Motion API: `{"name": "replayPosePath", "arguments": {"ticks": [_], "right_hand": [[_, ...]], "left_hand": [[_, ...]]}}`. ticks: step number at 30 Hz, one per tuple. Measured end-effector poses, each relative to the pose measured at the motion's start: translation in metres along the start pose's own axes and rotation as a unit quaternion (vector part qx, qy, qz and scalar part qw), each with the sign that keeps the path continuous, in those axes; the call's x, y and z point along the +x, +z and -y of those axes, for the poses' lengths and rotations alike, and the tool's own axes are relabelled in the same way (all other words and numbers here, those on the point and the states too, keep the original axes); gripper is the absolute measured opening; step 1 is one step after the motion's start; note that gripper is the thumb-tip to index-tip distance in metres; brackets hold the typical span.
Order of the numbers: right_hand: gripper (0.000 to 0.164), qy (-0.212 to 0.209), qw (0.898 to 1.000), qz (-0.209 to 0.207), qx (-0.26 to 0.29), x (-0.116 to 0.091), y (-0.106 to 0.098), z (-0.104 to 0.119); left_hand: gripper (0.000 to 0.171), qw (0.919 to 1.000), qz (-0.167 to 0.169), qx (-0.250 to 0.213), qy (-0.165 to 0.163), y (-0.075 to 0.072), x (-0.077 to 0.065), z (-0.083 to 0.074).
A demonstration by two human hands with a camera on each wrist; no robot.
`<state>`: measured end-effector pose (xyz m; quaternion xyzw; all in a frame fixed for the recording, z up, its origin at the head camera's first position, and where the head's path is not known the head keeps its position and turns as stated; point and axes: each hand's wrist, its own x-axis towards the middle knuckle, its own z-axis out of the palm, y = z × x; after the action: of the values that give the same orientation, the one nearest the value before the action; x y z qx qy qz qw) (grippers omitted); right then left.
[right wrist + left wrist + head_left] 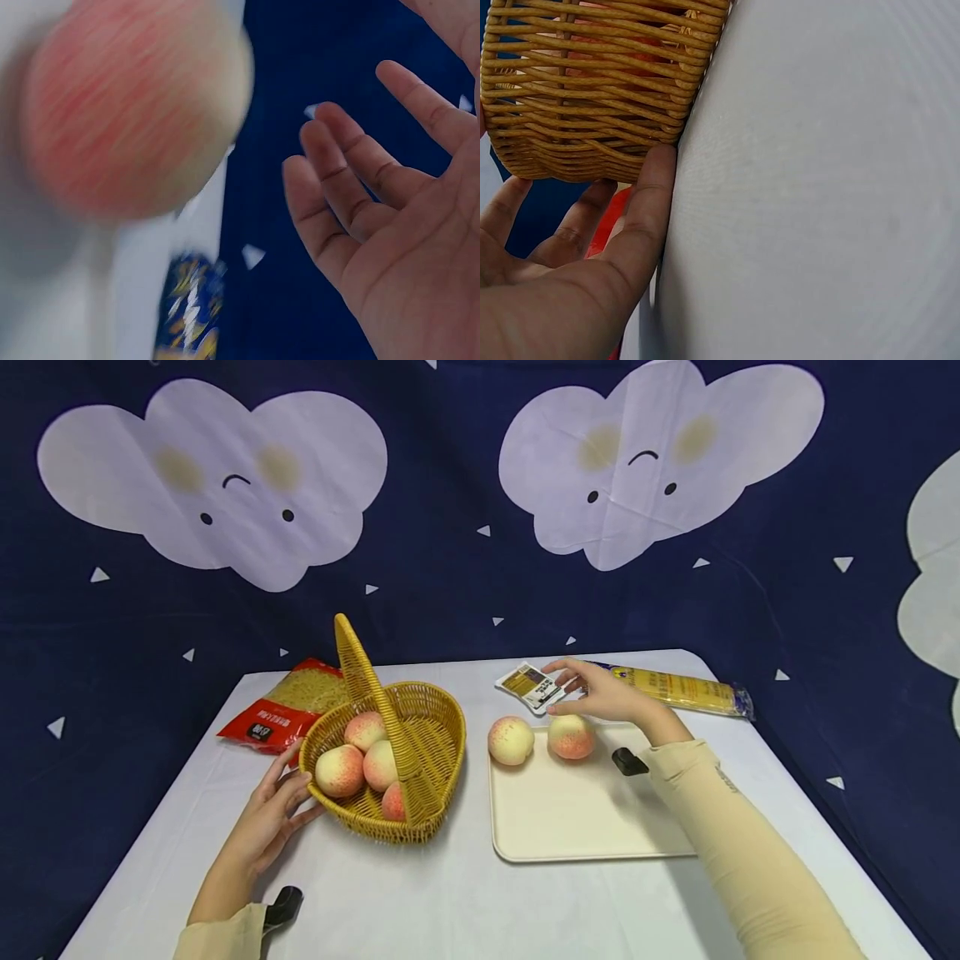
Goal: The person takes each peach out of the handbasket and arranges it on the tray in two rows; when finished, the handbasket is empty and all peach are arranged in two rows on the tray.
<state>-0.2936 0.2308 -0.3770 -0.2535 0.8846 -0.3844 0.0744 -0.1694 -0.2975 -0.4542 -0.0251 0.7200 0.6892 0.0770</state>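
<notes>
A yellow woven basket (438, 739) with a tall arched handle stands left of centre, holding several pink-and-cream peaches (339, 771). My left hand (266, 818) rests against the basket's left side; in the left wrist view its fingertips touch the lower weave (592, 112). On the beige tray (585, 818) to the right, two peaches lie near the back edge, a left peach (511, 742) and a right peach (573, 739). Just above and behind the right peach hovers my right hand (603, 697), fingers spread. The right wrist view shows a gap between that hand and the blurred peach (139, 105).
Behind the basket at left lies a red bag of yellowish dry food (300, 697). A small white packet (531, 687) sits behind the tray, near my right fingers. Farther right is a long yellow pasta packet (682, 691). A dark blue cloud-patterned curtain (442, 510) hangs behind the white table.
</notes>
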Motion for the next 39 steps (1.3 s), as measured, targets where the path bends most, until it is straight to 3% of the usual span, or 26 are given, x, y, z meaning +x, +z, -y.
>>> {"name": "replayPosePath", "arguments": {"ticks": [6,13,26,32,39], "right_hand": [[0.063,-0.035,0.999,0.016,0.01,0.029,0.009,0.039],[0.059,-0.067,0.995,0.064,0.047,0.067,0.037,0.072],[0.057,-0.082,0.987,0.132,0.034,0.119,0.085,0.111],[0.062,-0.068,0.981,0.176,0.038,0.133,0.103,0.125],[0.054,-0.065,0.972,0.22,0.058,0.145,0.122,0.131]], "left_hand": [[0.071,1.0,0.001,0.001,0.0,-0.001,0.0,-0.002],[0.071,1.0,-0.001,0.007,0.0,0.0,0.0,-0.001],[0.071,1.0,0.001,0.006,-0.004,0.001,0.002,-0.002],[0.071,1.0,-0.002,0.007,-0.003,0.0,0.001,-0.002],[0.071,1.0,-0.003,0.007,0.002,-0.001,0.001,-0.001]]}}
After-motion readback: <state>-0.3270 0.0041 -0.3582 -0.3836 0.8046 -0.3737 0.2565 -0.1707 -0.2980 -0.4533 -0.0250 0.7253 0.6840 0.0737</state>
